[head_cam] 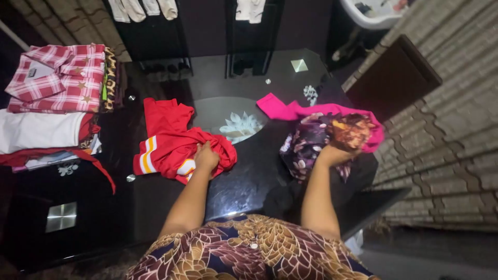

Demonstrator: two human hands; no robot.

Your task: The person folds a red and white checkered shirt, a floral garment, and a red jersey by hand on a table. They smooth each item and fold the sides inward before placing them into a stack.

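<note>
Two bare hands work over a dark glossy tabletop (249,181). The left hand (206,157) is closed on a crumpled red jersey (171,142) with white and yellow striped cuffs, lying near the middle of the tabletop. The right hand (332,153) grips a bunched floral garment (321,140), purple and orange-brown, lifted toward the right edge over a bright pink cloth (290,109). Folded clothes, topped by a red plaid shirt (59,78), are stacked at the far left corner.
</note>
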